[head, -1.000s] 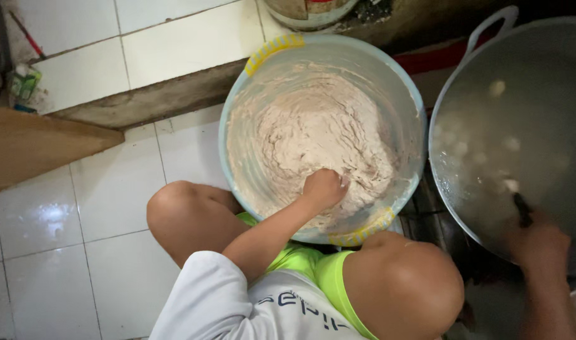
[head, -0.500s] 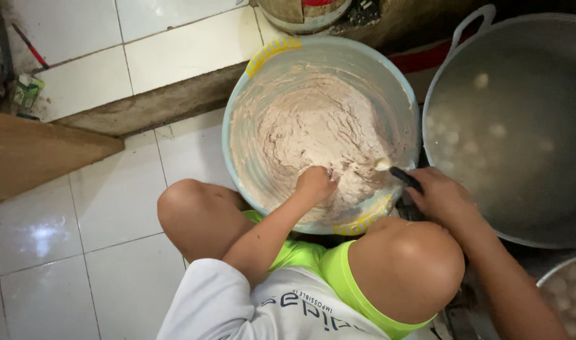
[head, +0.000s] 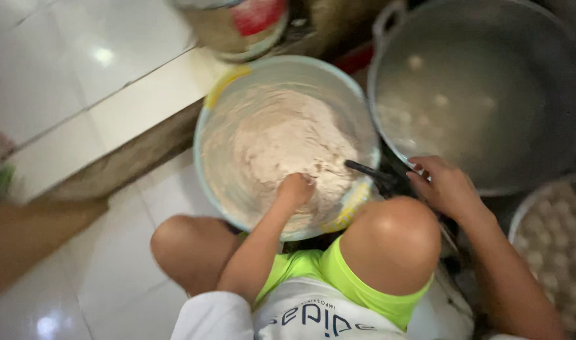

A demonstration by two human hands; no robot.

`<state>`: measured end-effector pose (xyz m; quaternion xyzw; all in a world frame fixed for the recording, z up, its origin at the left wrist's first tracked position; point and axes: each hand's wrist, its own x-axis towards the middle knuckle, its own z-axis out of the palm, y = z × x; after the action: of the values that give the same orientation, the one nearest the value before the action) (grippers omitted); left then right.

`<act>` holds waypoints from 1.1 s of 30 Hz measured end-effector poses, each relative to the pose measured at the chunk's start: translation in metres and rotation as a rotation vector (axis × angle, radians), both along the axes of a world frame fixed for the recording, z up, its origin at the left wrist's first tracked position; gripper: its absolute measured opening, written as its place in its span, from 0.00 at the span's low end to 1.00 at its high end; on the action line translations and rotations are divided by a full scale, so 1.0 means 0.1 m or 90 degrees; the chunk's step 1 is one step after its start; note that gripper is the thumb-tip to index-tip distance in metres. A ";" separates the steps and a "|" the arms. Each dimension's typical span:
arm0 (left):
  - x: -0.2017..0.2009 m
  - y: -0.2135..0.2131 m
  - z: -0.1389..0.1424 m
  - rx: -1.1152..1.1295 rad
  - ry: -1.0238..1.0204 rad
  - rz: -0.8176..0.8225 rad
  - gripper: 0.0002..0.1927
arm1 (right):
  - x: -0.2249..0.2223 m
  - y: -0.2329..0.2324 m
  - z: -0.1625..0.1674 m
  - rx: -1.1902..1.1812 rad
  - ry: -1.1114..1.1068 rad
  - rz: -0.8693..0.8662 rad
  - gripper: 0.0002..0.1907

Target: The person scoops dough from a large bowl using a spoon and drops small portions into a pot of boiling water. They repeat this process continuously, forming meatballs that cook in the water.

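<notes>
A large pale-blue basin [head: 207, 126] holds a mound of pinkish-white paste [head: 281, 141]. My left hand [head: 296, 189] is closed in a fist, pressed into the paste near the basin's front rim. My right hand [head: 445, 186] holds a dark-handled utensil [head: 369, 170] whose tip reaches over the basin's right rim into the paste. To the right stands a big metal pot [head: 483, 94] of cloudy liquid with pale balls floating in it. My bare knees [head: 395, 239] flank the basin.
A round tray of small pale balls [head: 555, 245] sits at the lower right. A bucket with a red label [head: 237, 25] stands behind the basin. White floor tiles [head: 80, 82] spread left, with a brown board [head: 23, 239] at the far left.
My right hand came back from the pot to the basin's right rim with the dark utensil. My left fist stayed in the paste. The view shifted closer.
</notes>
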<state>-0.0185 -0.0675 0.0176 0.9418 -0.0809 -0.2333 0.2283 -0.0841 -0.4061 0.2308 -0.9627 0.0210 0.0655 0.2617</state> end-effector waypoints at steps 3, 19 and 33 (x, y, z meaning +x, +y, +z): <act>0.16 -0.03 -0.18 0.118 0.038 -0.080 0.19 | -0.49 -0.27 0.01 0.027 -0.067 -0.084 0.17; 0.63 0.43 -0.69 0.184 0.005 -0.222 0.27 | -4.99 -1.06 -0.56 0.049 -0.871 -0.805 0.14; 0.66 0.24 -0.50 0.231 -0.040 -0.285 0.27 | -7.33 -0.82 -0.72 -0.251 -0.700 -1.406 0.18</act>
<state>0.0472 -0.0437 -0.0322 0.9326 -0.2510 -0.2592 -0.0036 -0.8171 -0.4880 0.1583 -0.3535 0.7144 -0.6039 0.0022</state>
